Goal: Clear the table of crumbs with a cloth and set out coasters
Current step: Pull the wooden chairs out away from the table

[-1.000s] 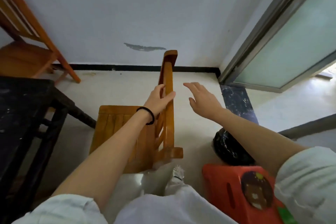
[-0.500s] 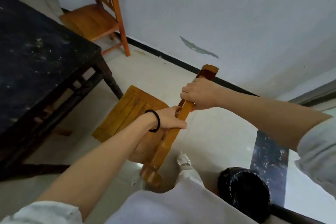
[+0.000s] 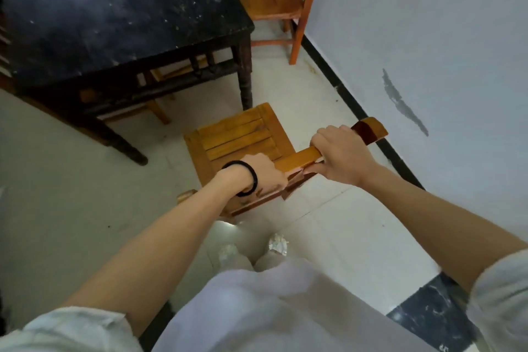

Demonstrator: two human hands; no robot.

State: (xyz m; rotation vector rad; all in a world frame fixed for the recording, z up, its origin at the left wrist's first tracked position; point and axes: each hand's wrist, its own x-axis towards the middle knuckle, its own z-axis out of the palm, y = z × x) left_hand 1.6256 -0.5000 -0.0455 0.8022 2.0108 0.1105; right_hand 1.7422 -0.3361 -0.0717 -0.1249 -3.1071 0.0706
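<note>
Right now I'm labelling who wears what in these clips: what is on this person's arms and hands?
Both forearms are bare. Pale, whitish sleeves are pushed up near the elbows: left sleeve, right sleeve. A thin black band circles the wrist of the left hand. The right hand has no ring, watch or glove showing.

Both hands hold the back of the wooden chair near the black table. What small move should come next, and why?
Probably slide the chair aside, away from the table. The left hand and right hand grip its top rail, and it stands before the crumb-speckled tabletop.
</note>
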